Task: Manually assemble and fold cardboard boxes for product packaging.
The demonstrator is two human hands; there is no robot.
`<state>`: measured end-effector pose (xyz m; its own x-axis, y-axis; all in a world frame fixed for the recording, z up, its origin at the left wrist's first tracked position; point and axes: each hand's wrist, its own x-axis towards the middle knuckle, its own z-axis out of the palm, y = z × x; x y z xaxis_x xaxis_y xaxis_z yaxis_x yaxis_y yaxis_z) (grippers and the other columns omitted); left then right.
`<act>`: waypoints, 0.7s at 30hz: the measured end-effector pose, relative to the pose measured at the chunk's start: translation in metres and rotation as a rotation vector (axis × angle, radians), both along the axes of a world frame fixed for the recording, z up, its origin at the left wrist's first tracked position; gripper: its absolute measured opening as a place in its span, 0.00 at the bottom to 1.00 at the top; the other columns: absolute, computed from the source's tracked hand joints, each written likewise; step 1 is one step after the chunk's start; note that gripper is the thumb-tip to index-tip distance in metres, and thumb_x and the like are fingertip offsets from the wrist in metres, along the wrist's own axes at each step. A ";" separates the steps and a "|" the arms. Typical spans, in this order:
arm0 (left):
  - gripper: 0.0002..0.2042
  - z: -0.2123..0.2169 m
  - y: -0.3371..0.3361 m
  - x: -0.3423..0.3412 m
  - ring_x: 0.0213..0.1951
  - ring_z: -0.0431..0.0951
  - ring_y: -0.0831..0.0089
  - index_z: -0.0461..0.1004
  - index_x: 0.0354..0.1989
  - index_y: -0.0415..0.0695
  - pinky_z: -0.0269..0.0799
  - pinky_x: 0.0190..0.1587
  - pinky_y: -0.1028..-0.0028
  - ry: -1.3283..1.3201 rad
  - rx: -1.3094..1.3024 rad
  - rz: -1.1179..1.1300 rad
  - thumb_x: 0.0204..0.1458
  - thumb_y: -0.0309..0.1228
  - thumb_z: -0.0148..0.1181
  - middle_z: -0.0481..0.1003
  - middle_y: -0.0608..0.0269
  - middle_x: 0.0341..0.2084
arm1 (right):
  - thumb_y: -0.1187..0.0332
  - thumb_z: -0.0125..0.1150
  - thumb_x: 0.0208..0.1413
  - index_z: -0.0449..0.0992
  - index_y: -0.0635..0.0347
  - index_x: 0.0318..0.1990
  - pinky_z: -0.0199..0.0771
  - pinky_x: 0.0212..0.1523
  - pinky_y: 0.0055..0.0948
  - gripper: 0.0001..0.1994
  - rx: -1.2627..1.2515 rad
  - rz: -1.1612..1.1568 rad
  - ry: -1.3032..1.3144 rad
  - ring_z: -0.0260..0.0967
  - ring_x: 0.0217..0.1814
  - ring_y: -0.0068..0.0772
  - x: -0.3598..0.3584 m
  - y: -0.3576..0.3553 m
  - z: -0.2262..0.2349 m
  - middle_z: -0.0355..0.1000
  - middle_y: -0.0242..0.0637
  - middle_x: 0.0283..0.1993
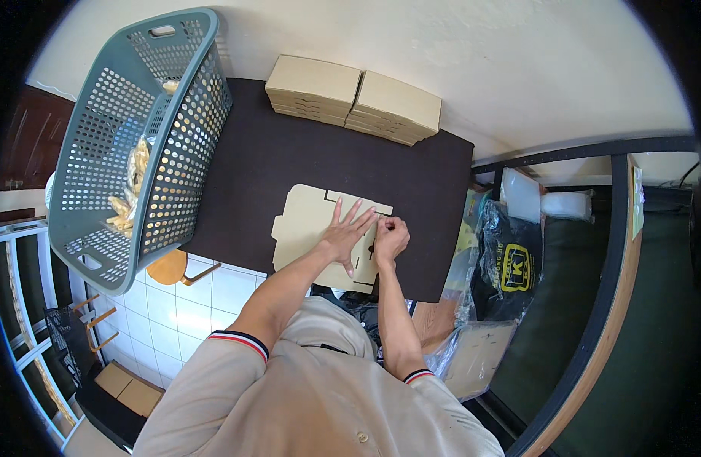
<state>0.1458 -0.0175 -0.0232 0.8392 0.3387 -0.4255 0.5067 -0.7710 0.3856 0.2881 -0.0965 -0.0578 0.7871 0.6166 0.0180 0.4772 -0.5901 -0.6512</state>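
Here in the middle of the frame, the left hand (343, 239) is lying flat, fingers spread apart, on the die-cut cardboard box blank (299, 221), while the right hand (391, 239) is bunching its fingertips together at the blank's right edge, though whether they're clamping the board I cannot tell. Pressing that left palm close to the edge is looking like the key to bending it straight without skewing the sheet on the dark brown tabletop (282, 156), with stacked cardboard boxes (316, 76) sitting beyond, top centre.
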 end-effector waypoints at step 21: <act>0.86 -0.002 -0.003 0.004 0.85 0.25 0.50 0.36 0.86 0.53 0.14 0.78 0.27 0.033 0.004 -0.030 0.13 0.61 0.89 0.36 0.65 0.86 | 0.70 0.76 0.54 0.80 0.69 0.54 0.76 0.51 0.50 0.21 0.024 -0.080 -0.097 0.77 0.48 0.57 -0.010 -0.007 -0.001 0.77 0.54 0.41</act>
